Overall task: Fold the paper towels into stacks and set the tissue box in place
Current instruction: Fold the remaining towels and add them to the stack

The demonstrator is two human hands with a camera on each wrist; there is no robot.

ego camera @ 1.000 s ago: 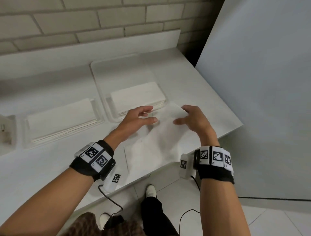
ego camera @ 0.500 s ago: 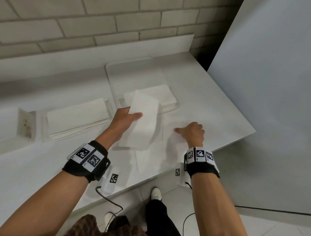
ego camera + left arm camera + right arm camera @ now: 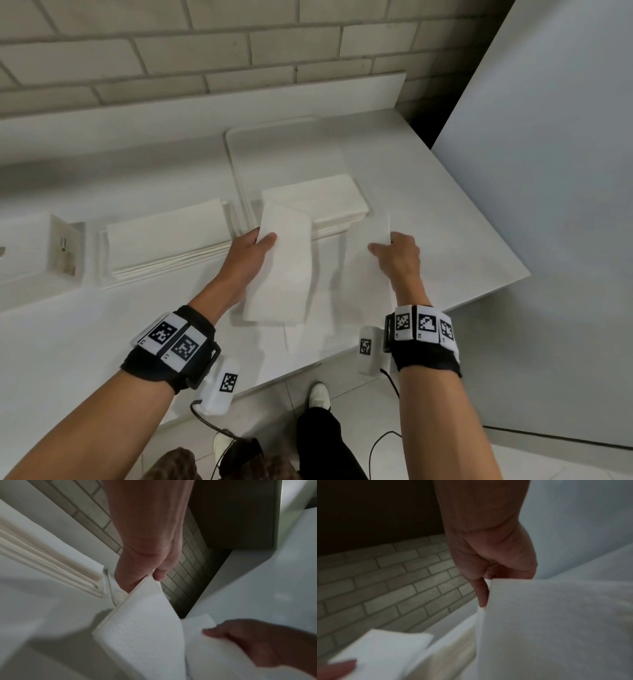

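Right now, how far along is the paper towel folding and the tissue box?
Done: one folded stack lies in the left holder, another stack in the clear tray. In hand: the left hand pinches a folded towel while the right hand lifts a fresh sheet. Left: fold that sheet, stack both, and set the box-like piece at far left, apparently the tissue box, in place.

Matt, finely dimpled paper towel (image 3: 142, 635); smooth matt white counter (image 3: 428, 212).
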